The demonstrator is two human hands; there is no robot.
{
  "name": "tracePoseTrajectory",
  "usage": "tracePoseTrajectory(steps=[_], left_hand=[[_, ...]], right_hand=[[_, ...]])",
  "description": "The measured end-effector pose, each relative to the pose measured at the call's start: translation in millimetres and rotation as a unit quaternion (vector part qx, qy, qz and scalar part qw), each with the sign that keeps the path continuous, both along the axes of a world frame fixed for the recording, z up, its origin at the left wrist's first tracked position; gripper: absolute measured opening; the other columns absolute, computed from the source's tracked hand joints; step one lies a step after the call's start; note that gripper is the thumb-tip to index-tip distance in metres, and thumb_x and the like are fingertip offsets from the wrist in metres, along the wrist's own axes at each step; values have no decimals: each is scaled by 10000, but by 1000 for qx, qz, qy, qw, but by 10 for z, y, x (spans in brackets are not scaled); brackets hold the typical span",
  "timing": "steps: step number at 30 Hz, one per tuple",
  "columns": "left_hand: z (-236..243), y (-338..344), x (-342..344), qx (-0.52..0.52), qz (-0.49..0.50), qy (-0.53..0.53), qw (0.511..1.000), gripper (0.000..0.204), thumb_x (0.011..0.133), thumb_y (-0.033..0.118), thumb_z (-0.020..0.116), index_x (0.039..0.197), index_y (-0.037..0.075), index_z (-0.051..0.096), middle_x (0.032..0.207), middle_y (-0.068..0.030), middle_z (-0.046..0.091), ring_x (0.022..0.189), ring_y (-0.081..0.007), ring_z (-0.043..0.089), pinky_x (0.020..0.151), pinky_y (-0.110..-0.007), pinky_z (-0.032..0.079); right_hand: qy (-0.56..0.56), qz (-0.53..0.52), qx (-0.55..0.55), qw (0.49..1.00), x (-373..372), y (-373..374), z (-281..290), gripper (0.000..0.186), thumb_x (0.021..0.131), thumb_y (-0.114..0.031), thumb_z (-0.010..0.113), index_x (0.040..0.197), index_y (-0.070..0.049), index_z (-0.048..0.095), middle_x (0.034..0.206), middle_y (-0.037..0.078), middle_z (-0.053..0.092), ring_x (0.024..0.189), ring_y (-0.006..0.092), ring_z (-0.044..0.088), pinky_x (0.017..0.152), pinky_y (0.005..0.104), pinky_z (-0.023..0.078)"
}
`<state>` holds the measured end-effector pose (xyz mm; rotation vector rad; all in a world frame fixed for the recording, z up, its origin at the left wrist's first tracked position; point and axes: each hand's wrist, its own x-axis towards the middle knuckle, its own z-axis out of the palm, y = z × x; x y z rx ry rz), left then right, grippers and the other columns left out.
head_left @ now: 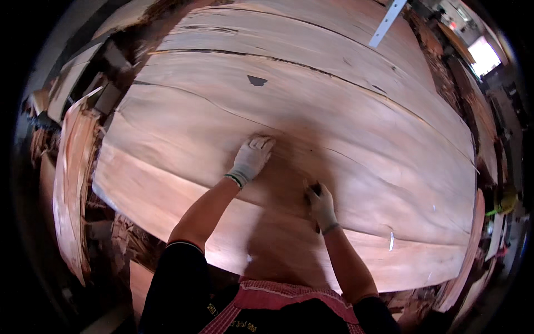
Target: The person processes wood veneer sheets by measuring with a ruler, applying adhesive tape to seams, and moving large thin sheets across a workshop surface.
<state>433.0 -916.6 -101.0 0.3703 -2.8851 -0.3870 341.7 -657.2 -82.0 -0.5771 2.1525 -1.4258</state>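
A large pale reddish-brown wood veneer sheet (183, 128) lies in front of me, with long cracks running across it. My left hand (253, 156), in a white knitted glove with a green-edged cuff, rests palm down near its middle, holding nothing I can see. To the right and nearer to me, my right hand (322, 210), also gloved, is closed around a dark hand tool (316, 189). The tool's tip is blurred over the veneer, and the palm hides much of its body. A dark gap (256, 80) shows in the sheet beyond my left hand.
Torn veneer scraps (75, 183) are heaped along the left side, and more ragged strips (478, 111) lie at the right. A pale metal bar with holes (387, 22) reaches over the far edge. Small shiny strips (391, 241) lie on the veneer at the right.
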Motion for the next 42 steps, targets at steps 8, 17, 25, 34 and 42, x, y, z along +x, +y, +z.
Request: tracePoseTrajectory(steps=[8, 17, 25, 34, 42], left_hand=[[-173, -388, -553, 37, 3, 80, 996, 463, 896, 169, 514, 1349, 114, 439, 1372, -84, 460, 1287, -269, 403, 1093, -430, 301], [61, -207, -780, 36, -16, 17, 999, 349, 872, 183, 563, 1218, 141, 552, 1280, -103, 517, 1183, -304, 467, 954, -446, 382], [95, 20, -934, 75, 109, 38, 990, 285, 805, 200, 640, 1085, 165, 605, 1195, -79, 552, 1155, -273, 489, 984, -445, 367], [-214, 1069, -1650, 95, -257, 134, 952, 412, 884, 165, 562, 1273, 33, 521, 1341, -134, 507, 1305, -276, 407, 1125, -417, 271], [-157, 1108, -1570, -24, -218, 67, 973, 405, 919, 263, 532, 1253, 34, 540, 1385, -135, 471, 1346, -276, 361, 1156, -458, 195]], right_hand=[[14, -61, -95, 994, -461, -1338, -315, 279, 888, -218, 616, 1036, 19, 604, 761, 25, 587, 664, 144, 523, 627, 304, 456], [90, -44, 254, 962, -818, -1605, -526, 304, 774, -220, 649, 995, -11, 638, 976, 266, 633, 947, 439, 590, 832, 470, 477], [91, -68, 139, 984, -1442, -869, -116, 215, 813, -176, 642, 845, 34, 611, 704, 162, 644, 670, 304, 629, 612, 402, 498], [38, -197, 205, 958, -1632, -75, -425, 346, 811, -233, 678, 955, 80, 640, 797, 189, 668, 688, 261, 642, 609, 363, 514], [229, -70, 333, 912, -1719, -62, 43, 262, 807, -171, 626, 1028, -33, 594, 905, 242, 646, 862, 423, 617, 747, 480, 510]])
